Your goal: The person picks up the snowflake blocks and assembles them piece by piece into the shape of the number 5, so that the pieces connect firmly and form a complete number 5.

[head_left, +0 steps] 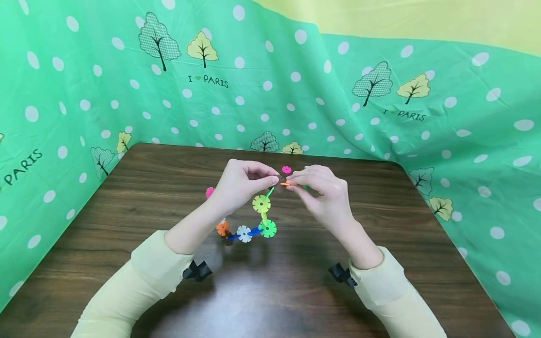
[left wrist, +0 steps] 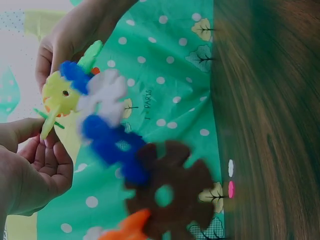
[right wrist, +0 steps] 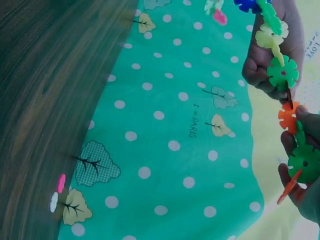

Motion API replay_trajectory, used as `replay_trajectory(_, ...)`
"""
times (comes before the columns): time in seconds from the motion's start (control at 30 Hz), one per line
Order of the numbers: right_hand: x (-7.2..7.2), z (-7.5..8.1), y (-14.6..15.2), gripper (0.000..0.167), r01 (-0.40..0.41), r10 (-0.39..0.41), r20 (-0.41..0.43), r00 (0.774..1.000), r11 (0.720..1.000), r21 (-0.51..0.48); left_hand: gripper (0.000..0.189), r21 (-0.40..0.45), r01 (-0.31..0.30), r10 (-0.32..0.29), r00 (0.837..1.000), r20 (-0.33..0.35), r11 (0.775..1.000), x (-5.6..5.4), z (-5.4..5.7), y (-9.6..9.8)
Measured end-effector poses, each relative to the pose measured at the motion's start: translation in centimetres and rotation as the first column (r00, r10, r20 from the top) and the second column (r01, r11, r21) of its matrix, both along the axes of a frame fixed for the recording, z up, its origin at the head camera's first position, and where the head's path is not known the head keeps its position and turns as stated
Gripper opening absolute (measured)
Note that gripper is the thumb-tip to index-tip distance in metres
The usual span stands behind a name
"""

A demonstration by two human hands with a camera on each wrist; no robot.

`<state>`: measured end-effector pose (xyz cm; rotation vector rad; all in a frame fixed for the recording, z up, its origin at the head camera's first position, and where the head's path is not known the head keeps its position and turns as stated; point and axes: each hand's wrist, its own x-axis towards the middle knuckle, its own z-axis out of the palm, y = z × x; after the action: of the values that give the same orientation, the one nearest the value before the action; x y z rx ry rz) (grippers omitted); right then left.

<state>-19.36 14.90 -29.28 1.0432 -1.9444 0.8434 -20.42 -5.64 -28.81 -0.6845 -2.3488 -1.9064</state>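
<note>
A chain of slotted, flower-shaped plastic discs (head_left: 244, 234) hangs below my left hand (head_left: 243, 185), in yellow, green, blue, white, brown, orange and pink. My left fingertips pinch the chain's upper end, by a green disc (right wrist: 283, 73) and a brown disc (right wrist: 289, 96) seen edge-on. My right hand (head_left: 323, 190) pinches an orange disc (right wrist: 288, 118). More green discs (right wrist: 304, 163) and another orange disc (right wrist: 289, 187) hang from it by the palm. The brown and orange discs meet between the hands; whether they are slotted together I cannot tell.
Beyond the hands a loose pink disc (head_left: 286, 169) lies on the dark wooden table (head_left: 169, 178). A white disc (right wrist: 54, 202) is beside it. Green dotted cloth (head_left: 270, 98) hangs around the table's back and sides. Black wrist mounts (head_left: 197, 271) sit under both forearms.
</note>
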Motion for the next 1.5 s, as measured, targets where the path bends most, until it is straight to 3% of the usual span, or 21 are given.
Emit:
replay_trajectory(0.17, 0.1, 0.1, 0.2, 0.021, 0.018, -0.017, 0.067, 0.998, 1.0, -0.016, 0.008, 0.004, -0.018, 0.018, 1.0, 0.0, 1.0, 0.2, -0.2, 0.3)
replay_trajectory(0.33, 0.5, 0.3, 1.2, 0.034, 0.063, -0.054, 0.244, 0.968, 0.998, -0.031, 0.009, 0.037, -0.011, 0.01, 1.0, 0.026, 0.999, 0.3, -0.8, 0.4)
replay_trajectory(0.43, 0.6, 0.5, 1.9, 0.027, 0.117, -0.086, 0.387, 0.918, 0.992, -0.057, 0.009, 0.058, 0.0, -0.002, 0.999, 0.034, 0.998, 0.4, -1.1, 0.3)
replay_trajectory(0.63, 0.8, 1.0, 2.2, 0.006, 0.151, -0.054, 0.633, 0.773, 0.983, -0.101, 0.01, 0.078, 0.054, -0.06, 0.995, 0.074, 0.996, 0.7, -1.3, 0.3)
replay_trajectory(0.73, 0.8, 1.1, 2.1, 0.006, 0.165, -0.024, 0.68, 0.733, 0.976, -0.144, 0.011, 0.073, 0.09, -0.095, 0.993, 0.073, 0.993, 0.7, -1.2, 0.4)
replay_trajectory(0.9, 1.0, 1.2, 2.1, 0.008, 0.198, -0.021, 0.704, 0.71, 0.965, -0.171, 0.014, 0.014, 0.131, -0.132, 0.991, 0.021, 0.991, 0.7, -1.1, 0.5)
replay_trajectory(1.03, 1.0, 1.1, 2.0, 0.007, 0.199, -0.012, 0.708, 0.706, 0.963, -0.182, 0.018, -0.018, 0.168, -0.168, 0.986, -0.013, 0.986, 0.5, -1.1, 0.7)
replay_trajectory(1.17, 1.1, 1.1, 1.8, 0.007, 0.192, -0.01, 0.715, 0.699, 0.966, -0.174, 0.021, -0.023, 0.204, -0.204, 0.979, -0.011, 0.979, 0.3, -1.2, 0.9)
replay_trajectory(1.5, 1.1, 1.0, 1.4, 0.006, 0.205, -0.048, 0.726, 0.686, 0.97, -0.13, 0.016, -0.012, 0.212, -0.212, 0.977, 0.02, 0.977, 0.3, -1.3, 0.8)
